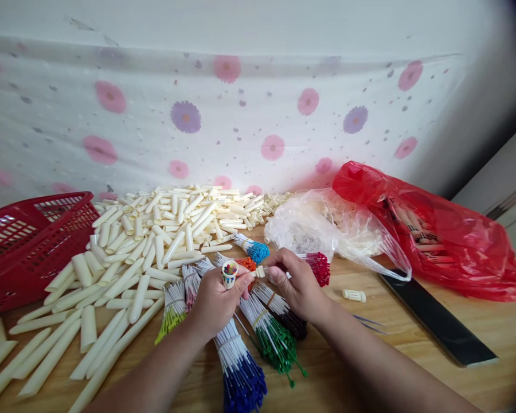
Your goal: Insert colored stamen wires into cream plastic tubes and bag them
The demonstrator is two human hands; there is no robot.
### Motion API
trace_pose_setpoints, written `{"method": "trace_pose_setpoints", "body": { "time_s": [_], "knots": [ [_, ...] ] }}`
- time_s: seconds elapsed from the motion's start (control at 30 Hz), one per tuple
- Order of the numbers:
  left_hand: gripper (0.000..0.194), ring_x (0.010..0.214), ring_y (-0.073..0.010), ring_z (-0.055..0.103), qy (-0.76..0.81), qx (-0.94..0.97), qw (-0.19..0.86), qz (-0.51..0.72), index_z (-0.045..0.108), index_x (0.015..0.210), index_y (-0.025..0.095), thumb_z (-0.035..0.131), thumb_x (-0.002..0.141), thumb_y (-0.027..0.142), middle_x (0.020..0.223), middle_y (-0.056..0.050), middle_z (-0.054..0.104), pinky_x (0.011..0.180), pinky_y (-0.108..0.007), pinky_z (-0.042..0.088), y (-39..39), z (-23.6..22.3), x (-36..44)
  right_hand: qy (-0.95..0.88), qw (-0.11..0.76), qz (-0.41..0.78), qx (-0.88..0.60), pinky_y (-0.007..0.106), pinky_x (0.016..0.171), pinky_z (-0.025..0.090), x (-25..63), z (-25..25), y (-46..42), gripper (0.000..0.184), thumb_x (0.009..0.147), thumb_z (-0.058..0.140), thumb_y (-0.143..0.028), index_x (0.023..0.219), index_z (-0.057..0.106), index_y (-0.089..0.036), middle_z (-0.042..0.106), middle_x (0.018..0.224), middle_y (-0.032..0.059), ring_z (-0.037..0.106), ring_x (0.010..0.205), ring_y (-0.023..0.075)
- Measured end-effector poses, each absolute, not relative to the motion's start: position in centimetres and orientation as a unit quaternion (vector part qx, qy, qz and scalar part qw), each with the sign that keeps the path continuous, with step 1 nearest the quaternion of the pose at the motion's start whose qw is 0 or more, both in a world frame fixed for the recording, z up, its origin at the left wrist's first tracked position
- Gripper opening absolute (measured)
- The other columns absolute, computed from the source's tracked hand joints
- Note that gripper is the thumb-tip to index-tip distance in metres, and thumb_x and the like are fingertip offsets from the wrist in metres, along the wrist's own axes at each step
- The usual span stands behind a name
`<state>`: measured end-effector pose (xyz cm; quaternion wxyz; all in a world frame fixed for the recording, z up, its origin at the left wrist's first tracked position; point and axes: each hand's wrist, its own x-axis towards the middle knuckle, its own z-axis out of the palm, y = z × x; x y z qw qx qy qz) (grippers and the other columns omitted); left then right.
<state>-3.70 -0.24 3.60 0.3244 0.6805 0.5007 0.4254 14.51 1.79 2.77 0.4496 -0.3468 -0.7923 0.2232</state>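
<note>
My left hand [215, 301] is closed around a short cream tube [229, 279] with coloured tips showing inside its upright open end. My right hand [298, 284] is closed in a pinch, its fingertips at a small cream notched piece [258, 272] between the two hands. Below and around my hands lie bundles of white sticks with coloured tips: dark blue [243, 378], green [281, 344], black [294, 324], yellow-green [171, 312], orange [246, 263], light blue [258, 250] and crimson [318, 268]. My fingers partly cover several bundles.
Cream tubes [133, 287] are heaped on the left, beside a red basket [34, 241]. At the right are a clear plastic bag [309, 221], a red bag [464, 246], a dark flat bar [438, 321], a small cream cylinder [354, 295] and tweezers [370, 323] on the wooden table [413, 367].
</note>
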Motion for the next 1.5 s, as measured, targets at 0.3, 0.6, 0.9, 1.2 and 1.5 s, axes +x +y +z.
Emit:
{"method": "trace_pose_setpoints", "body": {
  "time_s": [0.3,0.6,0.9,1.2,1.5],
  "knots": [
    [0.034,0.041,-0.0078,0.046,0.499,0.681,0.325,0.426,0.054,0.055,0.015,0.052,0.082,0.034,0.048,0.002,0.053,0.042,-0.019,0.034,-0.3,3.7,-3.6,-0.788,0.42,0.242,-0.378,0.026,0.061,0.039,14.3,2.9,1.8,0.024,0.093,0.04,-0.029,0.075,0.05,-0.018,0.051,0.068,0.0011,0.048,0.065,0.0135],
    [0.025,0.048,-0.0092,0.052,0.461,0.76,0.178,0.422,0.062,0.063,0.015,0.052,0.084,0.024,0.051,0.002,0.058,0.052,-0.02,0.039,-0.6,3.7,-3.6,-0.76,0.402,0.347,-0.374,0.026,0.058,0.034,14.3,3.8,1.6,0.023,0.086,0.041,-0.024,0.064,0.041,-0.02,0.042,0.063,-0.0016,0.04,0.061,0.0123],
    [0.027,0.047,-0.0086,0.053,0.469,0.747,0.215,0.419,0.061,0.063,0.016,0.05,0.087,0.022,0.049,0.003,0.057,0.053,-0.02,0.042,-0.6,3.9,-3.7,-0.789,0.401,0.312,-0.346,0.027,0.068,0.037,15.0,4.2,1.6,0.012,0.088,0.048,-0.026,0.079,0.052,-0.018,0.052,0.076,0.0015,0.048,0.073,0.0138],
    [0.023,0.048,-0.0089,0.052,0.47,0.758,0.176,0.417,0.062,0.066,0.016,0.052,0.085,0.023,0.053,0.003,0.059,0.052,-0.02,0.04,-0.7,3.8,-3.6,-0.714,0.392,0.429,-0.391,0.024,0.057,0.035,14.5,3.9,1.3,0.024,0.088,0.044,-0.03,0.066,0.044,-0.019,0.043,0.061,-0.0027,0.041,0.058,0.0113],
    [0.021,0.058,-0.0137,0.057,0.446,0.809,0.081,0.374,0.064,0.069,0.017,0.05,0.084,0.022,0.062,-0.002,0.064,0.056,-0.024,0.04,-0.7,3.6,-3.7,-0.658,0.365,0.521,-0.404,0.023,0.043,0.026,14.0,3.2,1.9,0.019,0.08,0.042,-0.023,0.061,0.04,-0.02,0.033,0.052,-0.0054,0.029,0.045,0.0096]
  ]
}}
